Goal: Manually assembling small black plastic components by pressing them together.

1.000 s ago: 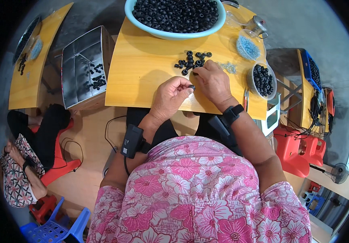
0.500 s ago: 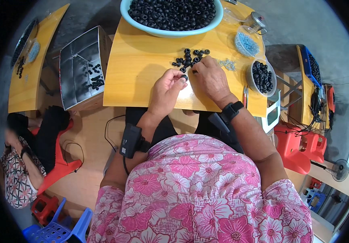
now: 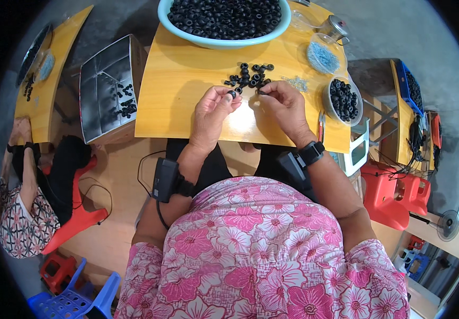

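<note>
Between the thumb and fingers of my left hand (image 3: 209,111) is a small round black part (image 3: 232,94) with a hollow middle. My right hand (image 3: 288,109), a short way to the right, pinches a small dark piece (image 3: 262,92); its exact kind is too small to make out. The two hands are apart, above the near part of the yellow table (image 3: 176,109). Just beyond them lies a loose pile of black hollow parts (image 3: 254,69), some round and some smaller. Tiny clear pieces (image 3: 297,83) are scattered right of that pile.
A pale blue basin (image 3: 224,44) heaped with black parts stands at the far edge. On the right are a tub of black parts (image 3: 343,101), a tub of bluish pieces (image 3: 323,57), a metal cup (image 3: 337,26) and a red-handled tool (image 3: 321,126). A co-worker (image 3: 30,212) sits at left.
My right hand has drawn back from the pile with a small dark piece in its fingertips. My left hand has shifted slightly left and up. The co-worker's arms have risen toward the left table.
</note>
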Motion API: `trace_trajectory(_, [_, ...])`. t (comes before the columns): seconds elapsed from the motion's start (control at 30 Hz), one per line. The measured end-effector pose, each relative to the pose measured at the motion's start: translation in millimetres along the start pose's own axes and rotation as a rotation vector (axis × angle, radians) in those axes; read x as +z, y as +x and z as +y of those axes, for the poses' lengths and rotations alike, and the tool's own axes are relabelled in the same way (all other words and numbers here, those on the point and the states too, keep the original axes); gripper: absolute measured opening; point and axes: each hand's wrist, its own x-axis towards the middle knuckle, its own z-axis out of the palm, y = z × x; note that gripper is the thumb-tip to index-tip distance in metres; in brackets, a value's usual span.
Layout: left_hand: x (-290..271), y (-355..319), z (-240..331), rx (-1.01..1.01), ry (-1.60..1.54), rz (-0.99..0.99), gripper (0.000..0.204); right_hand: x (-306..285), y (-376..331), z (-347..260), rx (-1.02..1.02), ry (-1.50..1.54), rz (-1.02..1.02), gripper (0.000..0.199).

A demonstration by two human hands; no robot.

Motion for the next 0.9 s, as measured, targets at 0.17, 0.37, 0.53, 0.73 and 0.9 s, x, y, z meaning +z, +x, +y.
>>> trace_trajectory(0.17, [1,-7,4,-0.019,-0.055,0.085,0.017,-4,-11,0,0.223,0.328,-0.067,0.009])
trace_trajectory(0.37, [8,-13,0,0.007,0.352,-0.023,0.011,-7,-25,-4,0.301,0.528,-0.102,0.007])
trace_trajectory(0.53, [11,-14,1,0.057,0.443,-0.094,0.01,-4,-29,-7,0.321,0.601,-0.1,0.009])
trace_trajectory(0.73, [13,-13,5,0.033,0.42,-0.112,0.011,0,-29,0,0.241,0.651,-0.069,0.01])
trace_trajectory(0.9, [12,-13,5,0.026,0.401,-0.123,0.012,1,-28,0,0.25,0.545,-0.102,0.01])
